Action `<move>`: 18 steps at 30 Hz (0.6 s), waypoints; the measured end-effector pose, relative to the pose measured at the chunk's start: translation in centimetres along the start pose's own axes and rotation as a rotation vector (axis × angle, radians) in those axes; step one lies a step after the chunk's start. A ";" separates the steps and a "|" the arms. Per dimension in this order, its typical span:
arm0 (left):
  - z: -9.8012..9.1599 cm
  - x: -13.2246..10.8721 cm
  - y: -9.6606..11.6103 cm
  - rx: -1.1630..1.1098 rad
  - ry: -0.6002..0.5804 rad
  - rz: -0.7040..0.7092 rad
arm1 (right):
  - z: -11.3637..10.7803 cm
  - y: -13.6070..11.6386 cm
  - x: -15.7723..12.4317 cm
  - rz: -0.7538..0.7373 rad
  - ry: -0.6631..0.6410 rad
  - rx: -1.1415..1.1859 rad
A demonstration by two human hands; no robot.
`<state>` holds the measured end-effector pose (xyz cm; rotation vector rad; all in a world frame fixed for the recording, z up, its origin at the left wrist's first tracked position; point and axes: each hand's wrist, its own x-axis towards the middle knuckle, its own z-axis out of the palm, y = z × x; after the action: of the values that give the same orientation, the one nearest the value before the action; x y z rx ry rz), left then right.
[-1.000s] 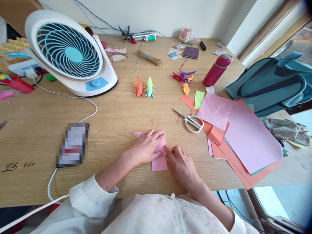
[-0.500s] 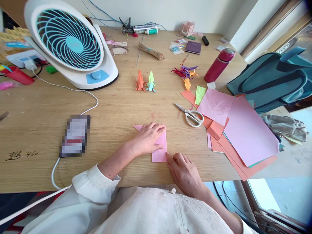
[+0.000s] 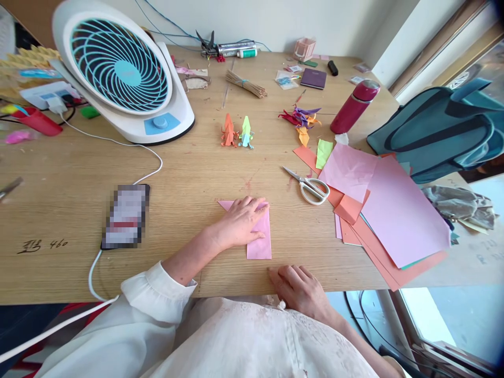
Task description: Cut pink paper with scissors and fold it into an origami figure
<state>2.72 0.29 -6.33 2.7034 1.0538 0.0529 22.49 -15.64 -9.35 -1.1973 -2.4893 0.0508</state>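
A folded pink paper [image 3: 260,242] lies near the front edge of the wooden table [image 3: 189,178]. My left hand [image 3: 238,223] lies flat on it, fingers stretched out and pressing it down. My right hand [image 3: 296,287] rests at the table's front edge just below the paper, off it, fingers loosely stretched and holding nothing. White-handled scissors [image 3: 309,186] lie to the right of the paper. Two small folded paper figures, one orange [image 3: 228,132] and one green-blue [image 3: 246,133], stand further back.
A stack of pink and orange sheets [image 3: 389,210] lies at right, beside a teal bag [image 3: 437,131] and a red bottle [image 3: 353,106]. A white-and-teal fan [image 3: 122,73] stands at back left. A phone [image 3: 126,215] on a white cable lies at left.
My right hand has slid down off the pink paper toward me to the table's edge. My left hand has stayed on the paper.
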 end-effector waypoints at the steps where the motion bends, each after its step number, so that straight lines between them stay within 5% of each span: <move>1: -0.1 0.0 0.1 0.009 0.001 0.000 | -0.3 0.1 0.0 -0.017 0.015 0.021; 6: 0.1 -0.9 2.0 0.025 -0.007 0.027 | -1.1 1.5 0.4 0.028 0.053 0.093; 13: 2.5 -2.8 4.2 -0.015 0.106 -0.109 | -1.2 4.8 4.0 0.256 0.051 0.237; 18: 1.9 -3.8 2.8 -0.038 0.078 0.065 | -0.9 6.9 7.4 0.234 0.061 0.310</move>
<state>2.05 -4.66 -7.36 2.7211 0.9750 0.1891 23.79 -5.75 -7.51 -1.3222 -2.1768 0.4376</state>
